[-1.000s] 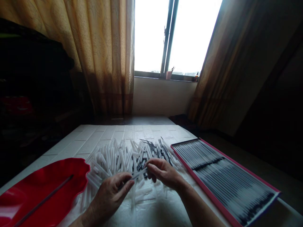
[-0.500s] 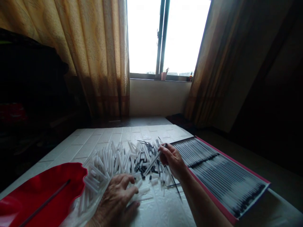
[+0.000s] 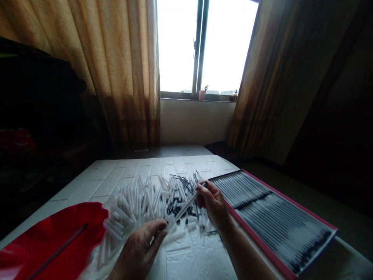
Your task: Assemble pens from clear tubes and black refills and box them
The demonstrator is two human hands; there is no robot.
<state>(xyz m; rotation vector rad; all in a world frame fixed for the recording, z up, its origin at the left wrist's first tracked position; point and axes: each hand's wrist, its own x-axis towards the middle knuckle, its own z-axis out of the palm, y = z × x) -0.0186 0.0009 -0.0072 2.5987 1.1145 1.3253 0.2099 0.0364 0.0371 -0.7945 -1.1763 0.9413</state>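
My right hand pinches a clear-barrelled pen near its dark end, the other end slanting down to the left. My left hand has thumb and forefinger closed on what looks like a translucent pen cap, at the pen's lower end. Whether the pen has entered the cap is too blurred to tell. Beyond the hands lies a heap of clear pen barrels, with small black plugs and thin dark refills beside it. Loose translucent caps lie between my hands.
To the right, a pink-edged box holds rows of pens. A red tray with a dark rod stands at the left. The white brick-patterned table reaches towards a window and curtains.
My left hand has drawn its thumb and forefinger together around the cap. My right hand has lowered slightly with the pen, bringing its lower end closer to the left fingertips.
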